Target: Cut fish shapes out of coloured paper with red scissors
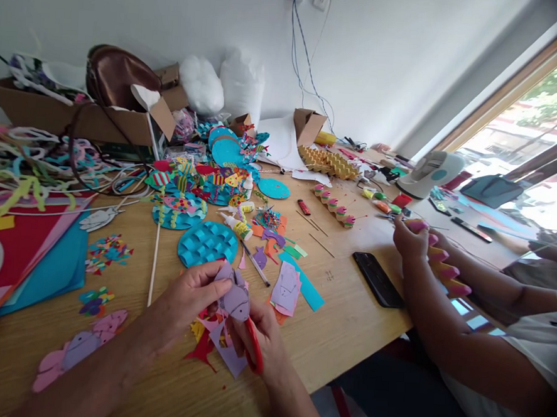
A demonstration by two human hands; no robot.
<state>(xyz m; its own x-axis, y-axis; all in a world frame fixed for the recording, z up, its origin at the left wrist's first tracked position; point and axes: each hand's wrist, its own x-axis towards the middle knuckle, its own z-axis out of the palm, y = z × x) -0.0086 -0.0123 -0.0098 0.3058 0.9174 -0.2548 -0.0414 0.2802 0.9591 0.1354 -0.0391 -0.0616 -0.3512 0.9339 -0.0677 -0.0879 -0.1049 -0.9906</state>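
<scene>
Between the thumb and fingers of my left hand point(202, 287) is a purple paper fish point(235, 300) with drawn black lines. My right hand point(264, 336) grips red-handled scissors point(255, 348) just below the fish; their blades are hidden behind the paper. Under both hands lies a heap of paper scraps point(204, 348) in red, yellow, pink and purple. Pink and purple fish cutouts point(81, 350) rest at the lower left. A stack of paper pieces with a drawn outline point(287, 287) sits right of my hands, beside a blue paper strip point(309, 289).
A blue disc with paper loops point(208, 243), a pen point(255, 264) and glue bottles point(238, 227) lie beyond my hands. A wooden stick point(154, 264) lies to the left. At the right, a black phone point(378, 279) lies near a co-worker's hands point(411, 242), which hold a pink-and-yellow carton strip.
</scene>
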